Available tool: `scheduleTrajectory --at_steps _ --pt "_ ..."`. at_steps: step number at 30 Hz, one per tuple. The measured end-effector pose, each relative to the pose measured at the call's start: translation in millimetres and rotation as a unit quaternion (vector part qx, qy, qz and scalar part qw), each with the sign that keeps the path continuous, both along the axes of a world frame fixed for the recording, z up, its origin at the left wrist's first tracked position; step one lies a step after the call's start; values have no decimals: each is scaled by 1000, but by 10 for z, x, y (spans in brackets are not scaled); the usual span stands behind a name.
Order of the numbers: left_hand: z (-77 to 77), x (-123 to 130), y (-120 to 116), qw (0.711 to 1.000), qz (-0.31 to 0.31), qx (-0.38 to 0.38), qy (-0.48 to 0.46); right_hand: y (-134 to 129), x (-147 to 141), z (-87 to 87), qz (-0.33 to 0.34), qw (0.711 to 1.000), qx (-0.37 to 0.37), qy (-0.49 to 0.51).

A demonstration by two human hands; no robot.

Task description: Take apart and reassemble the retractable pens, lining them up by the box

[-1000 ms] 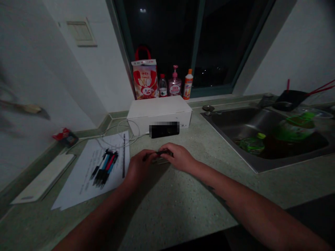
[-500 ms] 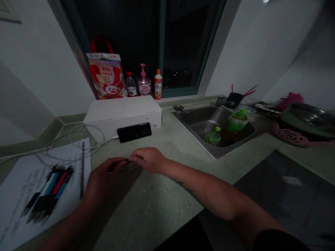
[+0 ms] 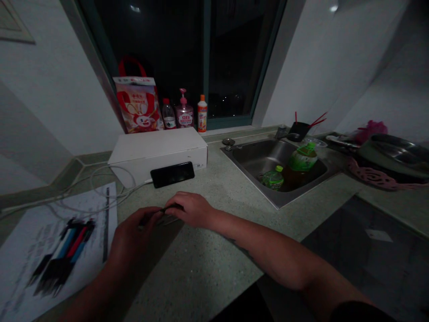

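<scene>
Turned rightward since the first frame, our head now brings the sink (image 3: 254,156) and a pan (image 3: 392,152) well into view, and the paper (image 3: 100,237) has slid to the lower left corner, while our hands stay close together over the counter (image 3: 208,264).

In the head view, our left hand (image 3: 132,232) is curled almost closed, with fingers and thumb pinched around the near end of a thin dark rod (image 3: 164,210); it may be a pen, but the dim light and our fingers hide too much to say. Our right hand (image 3: 192,209) is half curled, its fingertips (image 3: 177,206) on the rod's far end, though we cannot tell whether they grip it. The rod lies between the hands, its long axis running across us and rising slightly toward the right, and our left hand is the nearer to its middle. A pale flat piece (image 3: 167,220) lies just under it, partly hidden.

Both hands are near the counter's front edge. Toward the back edge, a phone (image 3: 172,174) leans against a white box (image 3: 157,154), with a cable (image 3: 114,179) trailing left. Pens (image 3: 63,255) lie on the paper, left of our left hand. Two green bottles (image 3: 303,158) sit in the sink.
</scene>
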State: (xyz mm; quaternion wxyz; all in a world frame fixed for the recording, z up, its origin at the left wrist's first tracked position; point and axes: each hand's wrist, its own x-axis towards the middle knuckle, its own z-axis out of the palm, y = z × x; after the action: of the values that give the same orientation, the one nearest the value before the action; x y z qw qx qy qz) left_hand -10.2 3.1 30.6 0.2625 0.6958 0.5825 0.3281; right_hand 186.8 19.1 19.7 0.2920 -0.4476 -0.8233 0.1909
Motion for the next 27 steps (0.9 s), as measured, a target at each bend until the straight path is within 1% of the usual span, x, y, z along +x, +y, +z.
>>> scheduleTrajectory --at_steps 2,5,9,13,18,22,25,27 --pt "-10 -6 8 1000 0 0 -1 -4 4 -8 -4 1000 6 4" --pt "-13 -13 12 1000 -12 6 -8 -14 0 -8 -7 1000 -8 7" --pt "5 -2 -4 1000 -10 13 -24 -20 -14 -1 4 1000 -18 3" --pt "6 14 -16 999 -11 20 -31 -13 -12 -11 -1 1000 -5 4" --pt "-37 5 -7 999 -16 14 -39 -13 20 -22 -5 1000 17 18" --pt "-55 -24 34 999 -2 16 -44 -15 70 3 -29 999 28 26" --pt "-76 -81 106 999 23 18 -23 -11 113 26 -22 1000 4 15" --pt "-103 -131 153 999 11 29 25 -19 129 29 10 1000 -11 -1"
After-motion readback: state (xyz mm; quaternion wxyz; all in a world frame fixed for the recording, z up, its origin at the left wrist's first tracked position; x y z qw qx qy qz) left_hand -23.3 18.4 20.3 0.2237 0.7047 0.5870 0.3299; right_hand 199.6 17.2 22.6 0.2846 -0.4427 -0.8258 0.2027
